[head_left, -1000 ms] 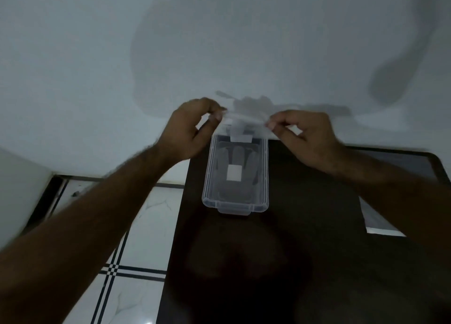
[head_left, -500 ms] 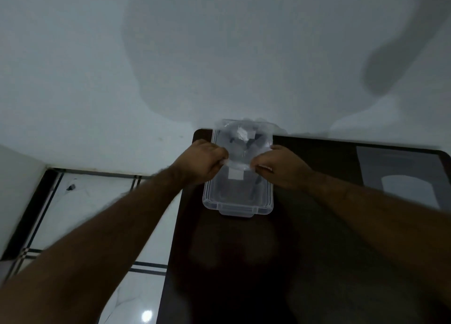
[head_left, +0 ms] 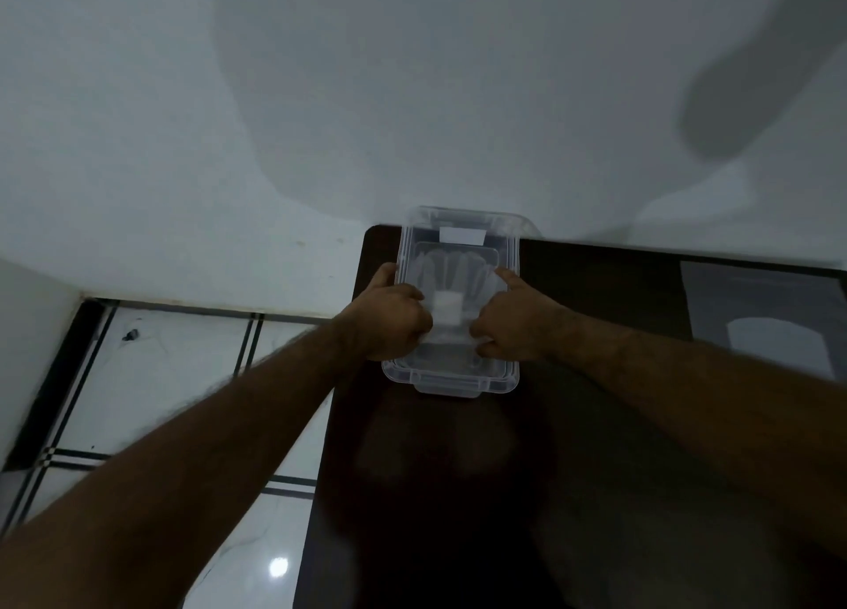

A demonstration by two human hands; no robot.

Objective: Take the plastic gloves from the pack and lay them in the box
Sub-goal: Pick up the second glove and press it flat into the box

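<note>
A clear plastic box (head_left: 451,381) stands at the far left corner of a dark table. A thin clear plastic glove (head_left: 453,271) lies flat inside it, fingers spread toward the wall. My left hand (head_left: 389,317) is inside the box's left side, fingers curled on the glove's near edge. My right hand (head_left: 513,322) is at the box's right side, gripping the same near edge, with one finger stretched out along the glove. The pack of gloves (head_left: 770,324) lies flat at the table's right edge.
The dark table (head_left: 596,471) butts against a white wall (head_left: 412,104). To the left, below the table's edge, is a white tiled floor (head_left: 160,379) with black lines.
Both hands came down from above the box's far end, carrying the glove, and lowered it flat into the box. The camera view tilted down a little.
</note>
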